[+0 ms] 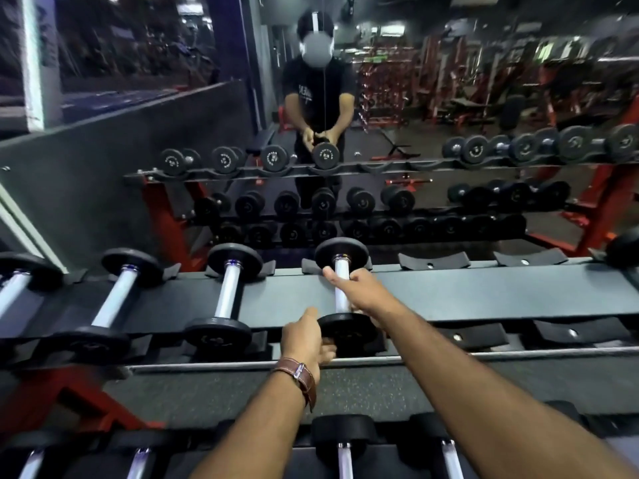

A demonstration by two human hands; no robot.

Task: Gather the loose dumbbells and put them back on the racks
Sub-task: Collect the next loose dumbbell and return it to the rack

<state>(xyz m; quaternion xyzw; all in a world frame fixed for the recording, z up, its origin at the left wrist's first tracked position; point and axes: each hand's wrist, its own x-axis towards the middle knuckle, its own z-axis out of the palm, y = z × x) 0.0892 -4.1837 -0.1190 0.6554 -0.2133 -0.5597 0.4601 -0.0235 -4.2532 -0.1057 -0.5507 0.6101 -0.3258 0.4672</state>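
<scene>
Dumbbell (342, 292) on rack (466, 299), near plate partly hidden by hands

Right hand (349, 288) covers the mid part of the dumbbell (342, 299) handle; its fingertips are hidden behind the bar. Left hand (304, 340) fingers tuck under the near plate, grip can't be confirmed. Near plate hides its cradle on the top rack (484, 299). Leftmost dumbbell (20, 285) cut by the left edge; a dark plate (626, 250) cut at the right edge. Lower-shelf dumbbells (345, 444) cut by the bottom edge. Plate markings in the mirror (380, 115) too small to read; the reflected face is blurred.
</scene>
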